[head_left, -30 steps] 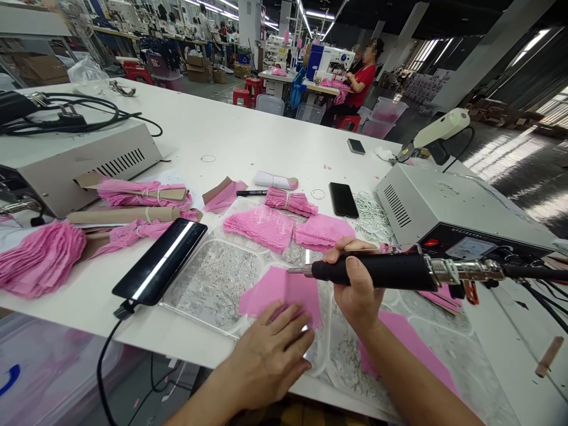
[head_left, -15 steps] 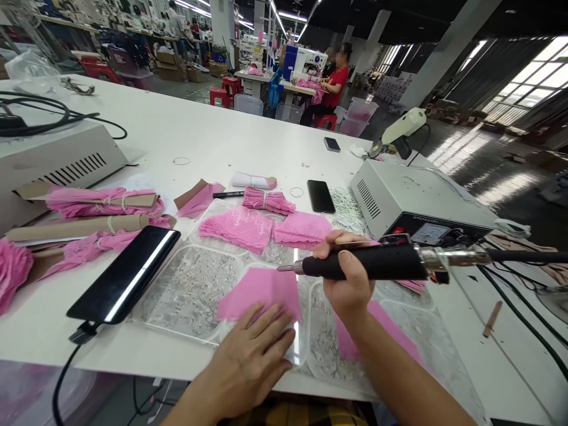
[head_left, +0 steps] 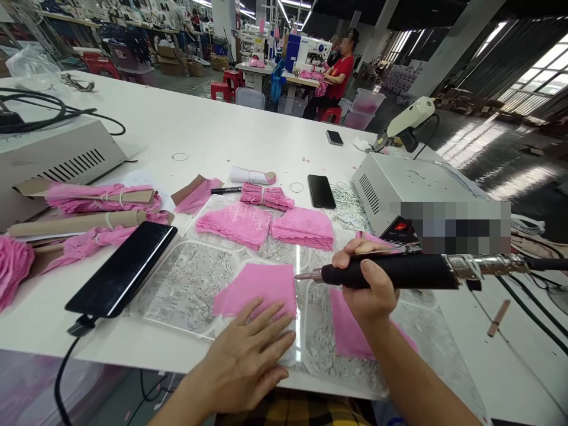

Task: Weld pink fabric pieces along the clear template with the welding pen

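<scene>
My left hand (head_left: 252, 349) lies flat with fingers spread on the lower part of a pink fabric piece (head_left: 261, 287). In my right hand (head_left: 370, 290) is a black corded handpiece (head_left: 393, 272) with a pointed metal tip, held level and pointing left. Its tip is at the right edge of the pink piece; whether it touches cannot be made out. A second pink fabric piece (head_left: 350, 328) lies partly under my right forearm. Beyond my hands are two stacks of pink lace pieces, a left stack (head_left: 235, 225) and a right stack (head_left: 304, 229). Underneath is a clear, grey-patterned sheet (head_left: 186, 284).
A large phone (head_left: 122, 269) with a cable lies at the left, near tied pink bundles (head_left: 106, 198). Farther back are another phone (head_left: 322, 191), white elastic loops (head_left: 348, 204) and a grey control box (head_left: 412, 183). A person in red (head_left: 341, 77) sits at a sewing machine.
My right hand has drawn the handpiece to the right, so its tip has gone from above the pink piece to its right edge. My left hand stays nearly in place.
</scene>
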Demonstrator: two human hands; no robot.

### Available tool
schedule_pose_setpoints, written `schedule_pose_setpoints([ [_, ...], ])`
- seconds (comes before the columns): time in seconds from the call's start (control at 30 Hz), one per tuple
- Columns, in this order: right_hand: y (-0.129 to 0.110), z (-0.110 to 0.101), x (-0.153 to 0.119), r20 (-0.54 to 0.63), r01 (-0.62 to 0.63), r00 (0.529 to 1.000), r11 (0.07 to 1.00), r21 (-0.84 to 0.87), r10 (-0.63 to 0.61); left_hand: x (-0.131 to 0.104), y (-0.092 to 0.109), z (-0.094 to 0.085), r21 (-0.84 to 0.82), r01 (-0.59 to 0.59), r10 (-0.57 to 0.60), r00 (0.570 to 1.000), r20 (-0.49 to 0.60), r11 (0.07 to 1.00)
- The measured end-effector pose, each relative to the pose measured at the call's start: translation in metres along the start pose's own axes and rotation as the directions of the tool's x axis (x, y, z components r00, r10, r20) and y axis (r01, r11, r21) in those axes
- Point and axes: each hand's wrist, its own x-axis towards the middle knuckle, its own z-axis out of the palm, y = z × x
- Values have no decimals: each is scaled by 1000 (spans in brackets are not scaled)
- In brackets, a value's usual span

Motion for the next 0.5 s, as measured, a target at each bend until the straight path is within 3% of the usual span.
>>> schedule_pose_setpoints([
  [0.5, 4, 2, 0, 14, 5, 1000, 1000, 7, -5, 1, -1, 1, -3, -1, 1, 1000, -11, 1000],
])
